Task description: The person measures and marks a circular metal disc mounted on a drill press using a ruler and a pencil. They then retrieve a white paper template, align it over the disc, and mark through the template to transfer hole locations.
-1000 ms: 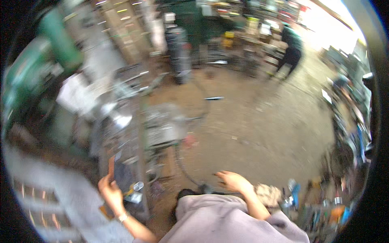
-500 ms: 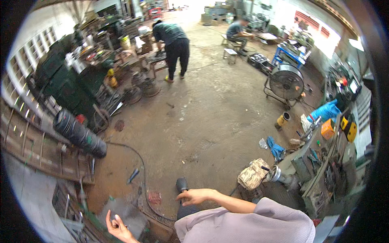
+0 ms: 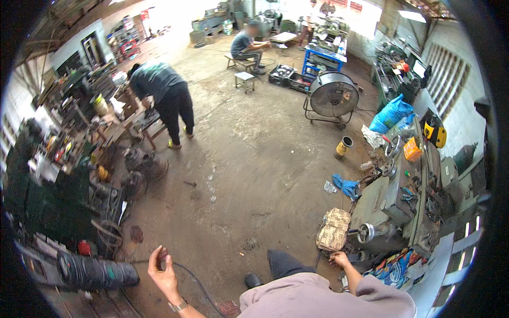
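Observation:
My left hand is raised at the lower left, a wristwatch on its wrist. Its thumb and fingers stand apart, and nothing is in them. Beneath it, a dark cable runs across the floor. At the lower right my right hand hangs beside my body with loosely bent fingers and no visible object in it. Closest to it is a tan package with dark print, just beyond the fingers. Right of that package sits a metal handwheel on a grey machine.
A large drum fan stands at the right, with a yellow cylinder nearer. Blue cloth lies by the machine. A ribbed black roll is at the lower left. One person bends at a cluttered bench; another sits farther back.
My view has turned rightward. My right hand has moved from in front of my body out to the right, near the tan package. The left hand has come up farther into view.

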A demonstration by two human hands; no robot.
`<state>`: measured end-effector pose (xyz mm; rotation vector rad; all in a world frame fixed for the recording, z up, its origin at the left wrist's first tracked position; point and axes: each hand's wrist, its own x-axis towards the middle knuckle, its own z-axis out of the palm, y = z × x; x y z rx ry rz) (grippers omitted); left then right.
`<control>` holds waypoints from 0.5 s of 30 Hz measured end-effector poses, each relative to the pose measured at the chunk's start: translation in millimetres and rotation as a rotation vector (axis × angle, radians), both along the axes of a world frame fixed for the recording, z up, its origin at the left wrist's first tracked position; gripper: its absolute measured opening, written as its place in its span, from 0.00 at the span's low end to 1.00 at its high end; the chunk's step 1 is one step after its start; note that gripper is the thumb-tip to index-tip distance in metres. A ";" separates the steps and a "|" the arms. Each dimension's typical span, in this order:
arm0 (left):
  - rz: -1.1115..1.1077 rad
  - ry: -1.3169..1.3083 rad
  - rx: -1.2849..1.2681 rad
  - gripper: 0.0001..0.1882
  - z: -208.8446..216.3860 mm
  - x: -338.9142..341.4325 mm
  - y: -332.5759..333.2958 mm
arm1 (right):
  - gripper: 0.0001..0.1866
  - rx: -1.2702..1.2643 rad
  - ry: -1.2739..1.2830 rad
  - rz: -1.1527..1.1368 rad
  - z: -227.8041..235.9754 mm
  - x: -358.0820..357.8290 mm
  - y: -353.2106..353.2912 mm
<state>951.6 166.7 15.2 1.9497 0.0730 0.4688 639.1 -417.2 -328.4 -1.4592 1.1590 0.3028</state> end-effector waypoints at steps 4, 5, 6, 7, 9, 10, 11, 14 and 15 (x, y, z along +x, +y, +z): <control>0.000 -0.002 -0.100 0.17 -33.7 131.6 -42.2 | 0.11 -0.111 0.243 0.385 -10.3 27.1 62.7; -0.022 0.028 -0.148 0.16 -45.8 165.1 -50.5 | 0.12 -0.038 0.332 0.350 -22.1 43.3 74.8; -0.027 0.102 -0.207 0.15 -60.2 197.3 -58.3 | 0.13 -0.021 0.305 0.459 -33.7 63.5 72.7; -0.055 0.133 -0.277 0.14 -78.1 230.2 -66.7 | 0.14 -0.060 0.158 0.471 -45.1 83.5 70.4; -0.076 0.309 -0.274 0.10 -124.1 295.7 -85.4 | 0.14 -0.037 -0.084 0.406 -62.6 129.4 55.6; -0.078 0.400 -0.070 0.09 -150.4 324.9 -93.9 | 0.14 -0.025 -0.195 0.374 -66.3 154.4 45.6; -0.099 0.476 0.115 0.08 -178.8 347.6 -100.1 | 0.15 -0.009 -0.295 0.341 -64.2 174.5 38.2; -0.196 0.559 0.090 0.12 -259.7 398.5 -113.6 | 0.19 -0.080 0.185 0.578 -62.4 329.3 -27.9; -0.197 0.648 0.001 0.15 -282.5 404.7 -114.8 | 0.20 -0.059 0.117 0.352 -49.4 373.0 -50.2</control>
